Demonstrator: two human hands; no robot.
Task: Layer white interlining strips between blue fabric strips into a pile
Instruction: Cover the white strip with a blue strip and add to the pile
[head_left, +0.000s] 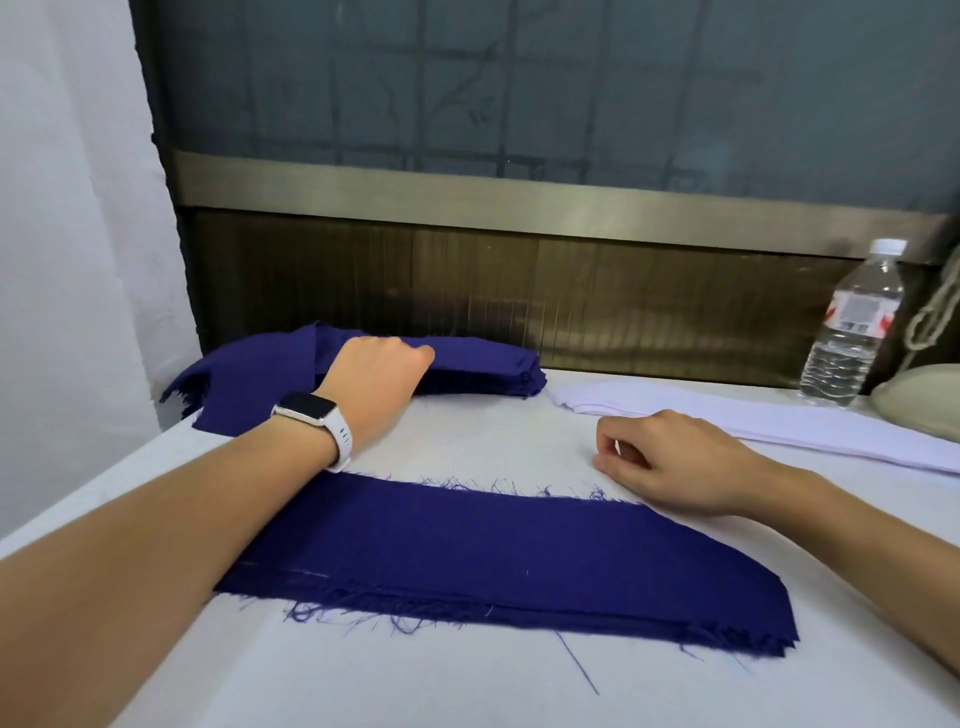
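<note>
Head view: the pile (493, 561), blue on top, lies lower centre with its long axis running left to right across the worktop (467, 686). Spare blue fabric strips (483, 364) sit at upper left and white interlining strips (779, 423) at middle right. The left hand (376, 376) lies on the blue stack, fingers curled onto its top layers in a grip. The right hand (675, 465), nearer the white, rests loosely curled on the worktop, holding nothing evident. A white layer seems due.
</note>
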